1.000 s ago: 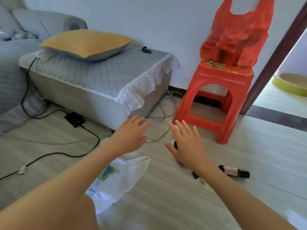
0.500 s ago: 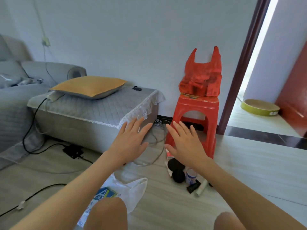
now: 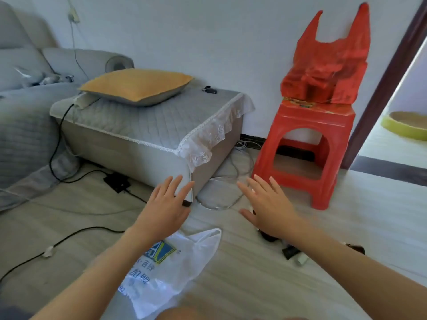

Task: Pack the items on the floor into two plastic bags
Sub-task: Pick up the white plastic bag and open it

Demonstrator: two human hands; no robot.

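A white plastic bag (image 3: 175, 266) with blue and green print lies flat on the floor under my left forearm. A red plastic bag (image 3: 328, 72) stands on a red stool (image 3: 307, 139) against the wall. Several small items lie on the floor, mostly hidden under my right hand: a black round thing (image 3: 268, 236), a black piece (image 3: 290, 251) and a small white tube (image 3: 301, 259). My left hand (image 3: 166, 209) and my right hand (image 3: 268, 206) hover palm down with fingers spread, holding nothing.
A grey ottoman (image 3: 147, 130) with a lace-edged cover and a yellow cushion (image 3: 138, 85) stands at left beside a grey sofa (image 3: 25, 93). Black cables (image 3: 76, 234) and white wires (image 3: 231, 181) cross the floor. A doorway (image 3: 402, 125) opens at right.
The view has tilted down and closer to the floor. Both hands stay spread and empty; the small items are now mostly covered by my right hand and forearm.
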